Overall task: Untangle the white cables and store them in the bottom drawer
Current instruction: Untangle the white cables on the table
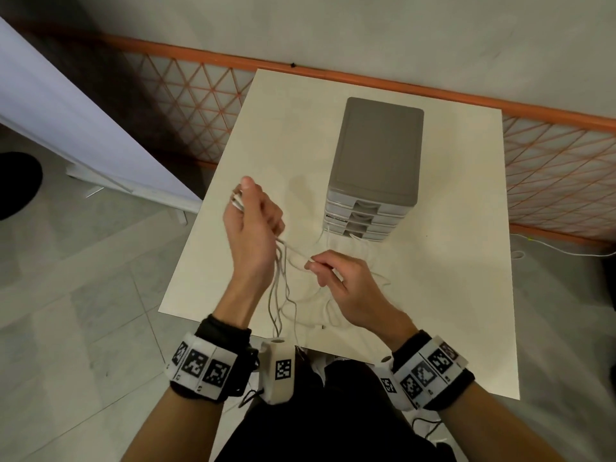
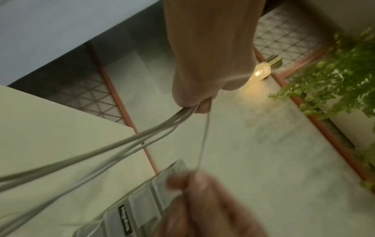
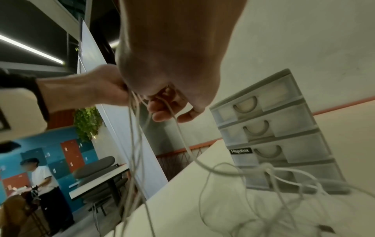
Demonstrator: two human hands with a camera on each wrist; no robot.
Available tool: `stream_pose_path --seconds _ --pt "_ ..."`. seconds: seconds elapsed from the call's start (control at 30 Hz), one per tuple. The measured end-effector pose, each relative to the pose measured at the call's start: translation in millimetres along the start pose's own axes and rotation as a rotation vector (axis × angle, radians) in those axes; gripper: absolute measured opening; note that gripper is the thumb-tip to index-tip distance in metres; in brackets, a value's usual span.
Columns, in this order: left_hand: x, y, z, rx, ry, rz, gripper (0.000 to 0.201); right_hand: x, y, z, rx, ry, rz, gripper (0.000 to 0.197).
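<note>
Several tangled white cables [image 1: 280,288] hang from my left hand [image 1: 240,199], which is raised over the table's left side and grips a bundle of them near their ends. Loose loops [image 1: 313,300] lie on the white table [image 1: 433,295]. My right hand [image 1: 311,263] pinches one strand [image 2: 204,141] that runs taut up to the left fist [image 2: 192,102]. The grey four-drawer unit [image 1: 376,155] stands behind both hands; its bottom drawer [image 3: 300,174] looks closed, with cable [image 3: 270,168] lying against its front.
An orange mesh fence [image 1: 200,105] runs behind the table and a white board [image 1: 66,128] leans at the left. Another white cable [image 1: 560,250] lies on the floor at the right. A person [image 3: 43,176] stands far off in the right wrist view.
</note>
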State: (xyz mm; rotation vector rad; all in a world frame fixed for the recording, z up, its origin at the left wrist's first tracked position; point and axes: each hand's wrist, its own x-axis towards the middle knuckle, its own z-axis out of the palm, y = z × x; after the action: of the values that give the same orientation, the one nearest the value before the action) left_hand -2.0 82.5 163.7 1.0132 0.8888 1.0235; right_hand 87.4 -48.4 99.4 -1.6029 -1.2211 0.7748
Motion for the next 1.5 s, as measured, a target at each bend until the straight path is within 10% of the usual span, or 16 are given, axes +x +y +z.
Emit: stream_pose_path --seconds 0.3,0.47,0.63,0.87,1.2,1.5 --pt "4.4 43.9 -31.8 -0.045 0.025 0.052 0.04 -10.7 44.9 -10.9 -0.202 -0.123 0.159 0.029" --pt "-17.3 9.4 -35.9 0.624 -0.407 0.179 0.012 6.7 0.5 -28.3 -0.267 -0.04 0.038 0.033" --pt "-31.8 -6.2 -32.1 0.688 -0.669 0.081 0.026 24.1 -34.7 -50.2 -0.299 -0.059 -0.033 0.036" --pt "-12.1 28.3 -35.0 0.244 -0.243 0.127 0.032 18.0 -4.8 -49.9 -0.224 -0.126 0.042 0.025" --pt "-26.7 -0.7 -21.5 0.8 -0.625 0.063 0.02 22.9 -17.3 -34.7 -0.317 -0.032 -0.045 0.024" --pt "-12.8 38.4 -47.7 0.215 -0.253 0.116 0.023 6.6 32.5 -48.8 -0.323 -0.055 0.108 0.03"
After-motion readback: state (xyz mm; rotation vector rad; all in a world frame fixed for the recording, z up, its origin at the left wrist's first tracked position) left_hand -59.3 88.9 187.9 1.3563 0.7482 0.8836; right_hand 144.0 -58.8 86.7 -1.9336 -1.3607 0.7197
